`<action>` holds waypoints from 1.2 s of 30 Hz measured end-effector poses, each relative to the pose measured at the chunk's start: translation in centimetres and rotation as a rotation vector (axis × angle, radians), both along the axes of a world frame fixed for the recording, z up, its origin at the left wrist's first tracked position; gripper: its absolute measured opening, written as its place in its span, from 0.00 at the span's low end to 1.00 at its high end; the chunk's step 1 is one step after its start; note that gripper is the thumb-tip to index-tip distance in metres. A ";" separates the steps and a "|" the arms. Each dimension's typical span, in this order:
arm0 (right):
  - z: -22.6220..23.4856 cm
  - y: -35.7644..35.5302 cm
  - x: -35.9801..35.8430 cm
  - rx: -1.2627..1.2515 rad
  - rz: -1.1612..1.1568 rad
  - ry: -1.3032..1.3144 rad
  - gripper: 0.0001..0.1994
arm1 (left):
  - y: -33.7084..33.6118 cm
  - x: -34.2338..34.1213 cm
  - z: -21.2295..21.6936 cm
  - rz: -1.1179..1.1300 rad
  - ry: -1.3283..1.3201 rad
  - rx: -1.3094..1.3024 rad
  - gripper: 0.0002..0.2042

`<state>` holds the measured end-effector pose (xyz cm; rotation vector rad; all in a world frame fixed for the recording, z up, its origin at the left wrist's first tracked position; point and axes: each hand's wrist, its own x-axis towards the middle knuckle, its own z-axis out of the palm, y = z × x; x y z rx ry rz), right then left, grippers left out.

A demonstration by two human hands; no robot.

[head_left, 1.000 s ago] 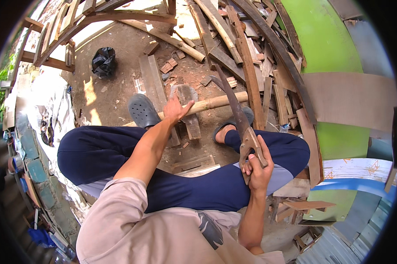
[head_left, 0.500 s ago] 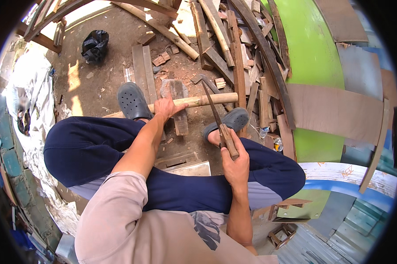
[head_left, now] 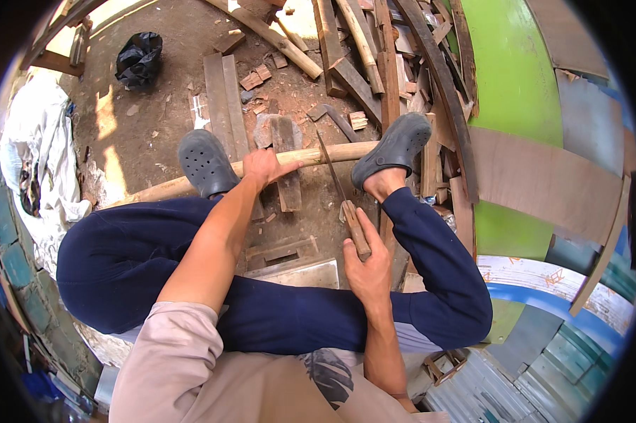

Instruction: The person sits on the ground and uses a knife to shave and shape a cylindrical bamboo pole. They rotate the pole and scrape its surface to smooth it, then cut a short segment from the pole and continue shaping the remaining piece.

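A long pale bamboo pole point(head_left: 346, 151) lies crosswise in front of me, over a short dark board point(head_left: 288, 194). My left hand point(head_left: 261, 167) presses down around the pole beside that board, its thumb stretched along the pole to the right. My right hand point(head_left: 367, 264) is closed on the wooden handle of a handsaw point(head_left: 335, 180). The saw's narrow dark blade crosses the pole right of the board; its teeth cannot be made out. My left clog point(head_left: 205, 162) is by the pole left of my hand, and my right clog point(head_left: 395, 144) is at its right end.
Scrap timber point(head_left: 431, 77) is heaped at the far right, beside a green panel point(head_left: 515, 92). A black plastic bag point(head_left: 139, 60) lies far left. White sheeting point(head_left: 43, 141) covers the left side. Loose planks point(head_left: 223, 99) and broken brick pieces point(head_left: 256, 76) lie ahead on the dirt floor.
My right foot has moved up and right to the pole's end, the knee rising. The handsaw has shifted left, and its blade now crosses the pole. My left hand keeps its hold.
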<state>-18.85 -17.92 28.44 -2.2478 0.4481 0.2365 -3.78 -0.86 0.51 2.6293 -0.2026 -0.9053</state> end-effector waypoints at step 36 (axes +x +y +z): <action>-1.5 1.9 4.4 -0.026 -0.017 0.197 0.28 | 0.3 1.0 1.3 0.085 0.097 -0.018 0.50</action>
